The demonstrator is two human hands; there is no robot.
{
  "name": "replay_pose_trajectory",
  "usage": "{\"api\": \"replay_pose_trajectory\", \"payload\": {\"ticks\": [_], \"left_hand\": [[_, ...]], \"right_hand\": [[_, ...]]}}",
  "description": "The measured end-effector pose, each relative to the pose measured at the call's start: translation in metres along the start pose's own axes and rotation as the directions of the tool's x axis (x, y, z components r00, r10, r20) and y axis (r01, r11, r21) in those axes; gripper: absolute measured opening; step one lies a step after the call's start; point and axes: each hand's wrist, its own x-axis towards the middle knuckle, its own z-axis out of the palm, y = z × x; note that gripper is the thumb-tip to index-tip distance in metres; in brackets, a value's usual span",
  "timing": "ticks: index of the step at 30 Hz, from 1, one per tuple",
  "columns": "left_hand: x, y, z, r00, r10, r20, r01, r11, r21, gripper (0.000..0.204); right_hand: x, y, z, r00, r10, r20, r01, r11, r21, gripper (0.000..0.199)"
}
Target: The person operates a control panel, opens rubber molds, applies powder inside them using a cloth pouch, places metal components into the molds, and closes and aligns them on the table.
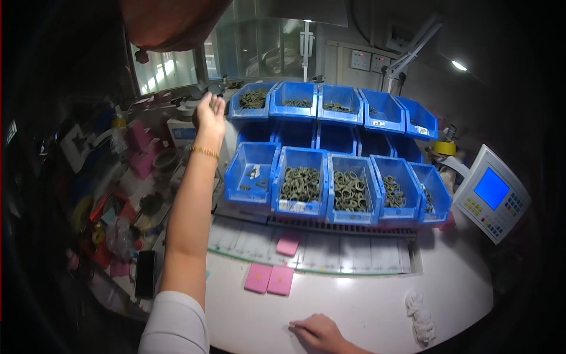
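Note:
My left hand (209, 112) is stretched far forward and raised beside the top-left blue bin (252, 99). Its fingers are curled, and it seems to pinch something small and dark, though I cannot make out what. My right hand (318, 331) rests flat on the white table (365, 307) near the front edge, fingers together, holding nothing. Two rows of blue bins stand ahead; several hold dark ring-shaped parts, such as the front bin (302, 184) and its neighbour (351, 192).
Three pink pads (270, 278) lie on the table before the bins. A crumpled white cloth (420, 315) sits at the right front. A control panel with a blue screen (491, 192) stands right. Cluttered tools and a black phone (145, 272) fill the left side.

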Motion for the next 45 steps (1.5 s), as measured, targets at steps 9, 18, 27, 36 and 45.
{"api": "replay_pose_trajectory", "payload": {"ticks": [9,18,27,36,45], "left_hand": [[0.105,-0.106,0.042,0.757,0.065,0.651,-0.645,-0.085,0.759,0.060],[0.079,-0.023,0.038,0.634,0.118,0.765,-0.765,-0.054,0.642,0.063],[-0.291,0.002,-0.141,0.604,-0.414,0.681,-0.726,0.067,0.685,0.027],[-0.431,-0.026,-0.188,0.671,-0.421,0.610,-0.741,-0.337,0.582,0.054],[-0.467,-0.024,-0.164,0.748,-0.476,0.464,-0.620,-0.248,0.744,0.060]], "right_hand": [[-0.005,-0.017,0.005,0.994,0.075,-0.085,-0.071,0.996,0.047,0.016],[0.015,-0.005,-0.008,0.997,0.020,0.074,-0.026,0.997,0.077,0.021],[0.013,0.000,-0.014,0.986,0.127,-0.108,-0.128,0.992,0.000,0.018],[-0.035,-0.015,-0.049,0.943,0.004,-0.332,-0.165,0.875,-0.456,0.030],[-0.114,0.042,-0.150,0.865,-0.016,-0.502,-0.467,0.343,-0.815,0.036]]}}
